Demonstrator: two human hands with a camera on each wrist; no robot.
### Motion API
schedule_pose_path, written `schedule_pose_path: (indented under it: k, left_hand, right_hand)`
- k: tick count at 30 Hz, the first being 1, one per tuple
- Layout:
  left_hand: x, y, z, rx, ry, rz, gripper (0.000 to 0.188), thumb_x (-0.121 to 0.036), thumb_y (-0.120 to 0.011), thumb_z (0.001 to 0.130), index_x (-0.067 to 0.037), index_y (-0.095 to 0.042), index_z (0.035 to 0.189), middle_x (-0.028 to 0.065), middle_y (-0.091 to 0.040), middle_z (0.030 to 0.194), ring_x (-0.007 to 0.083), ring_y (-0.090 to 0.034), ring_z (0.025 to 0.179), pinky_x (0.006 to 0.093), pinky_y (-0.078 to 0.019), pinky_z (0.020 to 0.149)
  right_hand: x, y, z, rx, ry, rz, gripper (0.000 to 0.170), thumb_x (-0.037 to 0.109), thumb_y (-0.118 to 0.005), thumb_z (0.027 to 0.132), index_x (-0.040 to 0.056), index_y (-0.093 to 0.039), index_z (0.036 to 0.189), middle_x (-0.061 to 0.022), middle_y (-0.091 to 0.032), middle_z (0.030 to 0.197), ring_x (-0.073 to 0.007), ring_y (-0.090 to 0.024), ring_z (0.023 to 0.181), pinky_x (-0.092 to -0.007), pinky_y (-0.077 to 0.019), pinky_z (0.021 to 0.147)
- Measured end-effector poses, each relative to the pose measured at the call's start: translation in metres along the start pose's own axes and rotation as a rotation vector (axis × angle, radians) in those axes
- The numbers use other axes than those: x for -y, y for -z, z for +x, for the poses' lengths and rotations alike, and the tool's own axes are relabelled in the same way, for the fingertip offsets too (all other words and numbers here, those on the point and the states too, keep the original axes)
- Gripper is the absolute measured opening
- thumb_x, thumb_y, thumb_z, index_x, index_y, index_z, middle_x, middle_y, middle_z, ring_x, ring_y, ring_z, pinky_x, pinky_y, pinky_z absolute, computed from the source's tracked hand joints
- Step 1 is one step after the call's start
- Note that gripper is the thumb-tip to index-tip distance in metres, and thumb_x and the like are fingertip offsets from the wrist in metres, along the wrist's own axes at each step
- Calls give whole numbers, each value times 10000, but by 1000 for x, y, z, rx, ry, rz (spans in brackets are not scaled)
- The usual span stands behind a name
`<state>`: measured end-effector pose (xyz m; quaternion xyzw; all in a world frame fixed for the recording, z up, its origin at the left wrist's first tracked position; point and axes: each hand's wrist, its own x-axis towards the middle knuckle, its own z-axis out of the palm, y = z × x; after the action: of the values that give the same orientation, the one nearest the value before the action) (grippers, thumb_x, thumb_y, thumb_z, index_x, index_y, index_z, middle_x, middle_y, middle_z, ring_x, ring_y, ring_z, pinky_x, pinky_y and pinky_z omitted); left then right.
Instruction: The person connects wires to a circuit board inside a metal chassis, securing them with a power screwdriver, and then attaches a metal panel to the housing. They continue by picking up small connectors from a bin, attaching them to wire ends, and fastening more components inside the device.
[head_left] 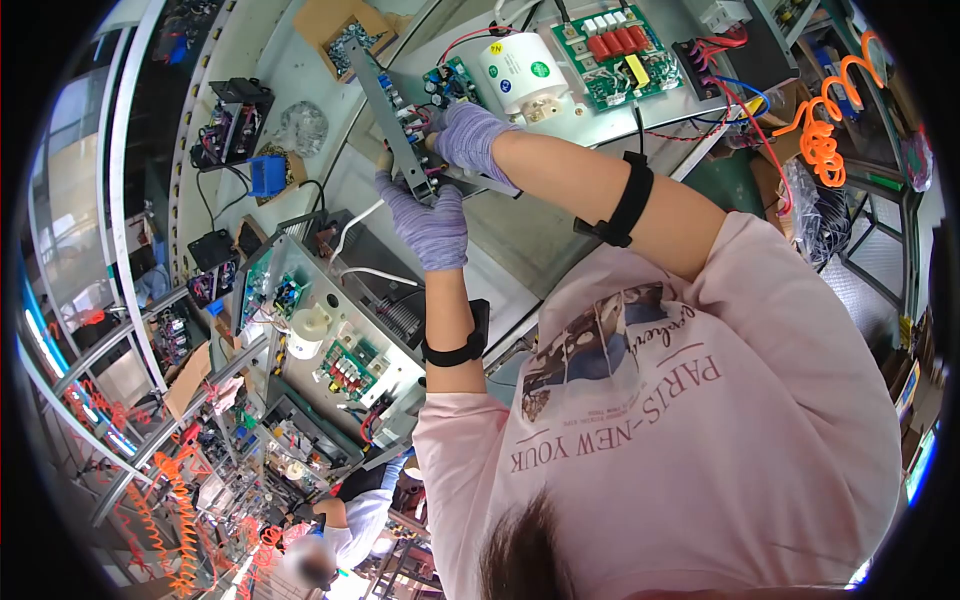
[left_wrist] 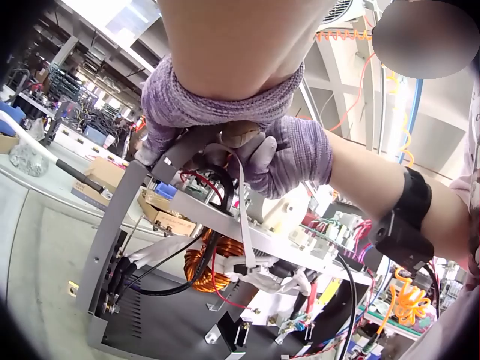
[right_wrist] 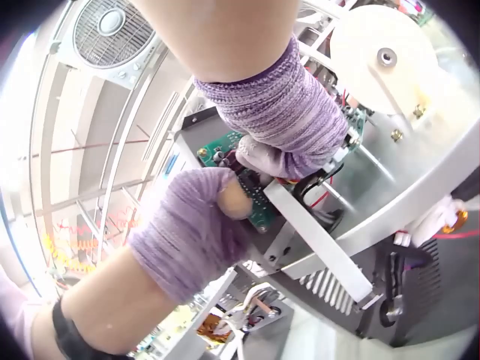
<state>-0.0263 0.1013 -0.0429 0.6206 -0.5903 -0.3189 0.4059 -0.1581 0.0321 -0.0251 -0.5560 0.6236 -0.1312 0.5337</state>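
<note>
My left hand (head_left: 430, 225), in a striped purple glove with a bare thumb tip, grips the lower end of a grey metal panel (head_left: 378, 100). The panel stands on edge and bears a green circuit board (right_wrist: 262, 214). On its component side is my gloved right hand (head_left: 472, 138), fingers curled close to the board, with coloured wires (right_wrist: 286, 181) emerging beneath them; the fingertips are partly hidden. A flat grey strip (left_wrist: 244, 217) hangs below the hands. Behind the panel is an open chassis (left_wrist: 292, 244) with a copper coil (left_wrist: 201, 266).
On the chassis sit a white cylinder (head_left: 522, 72) and a larger green board (head_left: 615, 60). A box of screws (head_left: 350, 45), a plastic bag (head_left: 302, 128) and a blue bin (head_left: 267, 176) lie along the bench. A second open unit (head_left: 330, 330) stands at lower left. Another person (head_left: 365, 525) is farther off.
</note>
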Motion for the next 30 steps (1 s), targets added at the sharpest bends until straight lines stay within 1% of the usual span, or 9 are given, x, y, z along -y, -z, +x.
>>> schedule_pose_path:
  k: [3,7,9,12,16,19,22,29,30]
  left_hand:
    - [-10,1,-1,15,-7,53,830,-1,-600,646,19,-156,1347,-8,-495,586,65,-417,501,196,-390,522]
    - [-11,3,-3,10,1,90,831,-19,-607,642,20,-164,1344,-9,-491,583,66,-412,489,198,-393,522]
    - [-13,0,-2,2,-5,145,830,-24,-607,640,20,-167,1342,-7,-493,585,65,-413,488,199,-396,524]
    - [-12,-2,-2,-20,0,113,832,-30,-605,630,26,-171,1338,-10,-491,583,64,-415,488,201,-402,530]
    - [-9,-2,0,-18,3,41,828,-35,-601,628,25,-176,1335,3,-524,619,68,-439,513,206,-412,542]
    - [-10,0,-2,-13,-7,95,819,-40,-604,630,25,-183,1329,25,-555,677,74,-459,539,212,-419,553]
    - [-15,-2,0,-18,-21,87,794,-49,-612,628,26,-213,1311,39,-567,734,79,-465,555,215,-422,565]
    - [-31,1,-3,17,74,58,765,-30,-615,614,11,-254,1287,67,-565,889,93,-505,665,220,-436,638]
    - [-35,1,-4,17,73,56,765,-30,-615,614,11,-254,1287,67,-565,889,93,-505,665,220,-436,638]
  right_hand:
    - [-6,-15,9,-130,-66,53,287,240,-527,770,22,-630,924,-169,-629,885,-303,-616,832,-376,-487,723]
    - [-6,-17,21,-47,-102,-3,257,210,-560,765,36,-632,941,-142,-637,903,-289,-620,845,-374,-492,704]
    - [3,0,5,86,385,-798,243,201,-560,783,53,-627,964,-116,-642,927,-268,-624,855,-363,-495,692]
    - [15,10,6,328,210,-637,234,198,-555,795,85,-621,989,-86,-643,952,-240,-626,866,-352,-496,674]
    - [2,-4,17,131,364,-838,258,215,-543,791,96,-610,1010,-88,-641,954,-241,-624,859,-369,-493,687]
    - [-6,-10,23,106,191,-575,248,240,-469,836,116,-618,990,-122,-633,853,-285,-612,805,-371,-482,722]
    - [6,-1,-31,-302,43,24,317,230,-503,763,42,-598,1000,-195,-605,923,-326,-576,890,-380,-456,798]
    - [3,2,0,-206,61,46,280,214,-485,778,31,-621,940,-181,-626,893,-293,-609,840,-375,-474,767]
    - [4,5,18,27,-54,77,263,206,-476,793,36,-627,924,-161,-639,861,-274,-625,788,-376,-487,737]
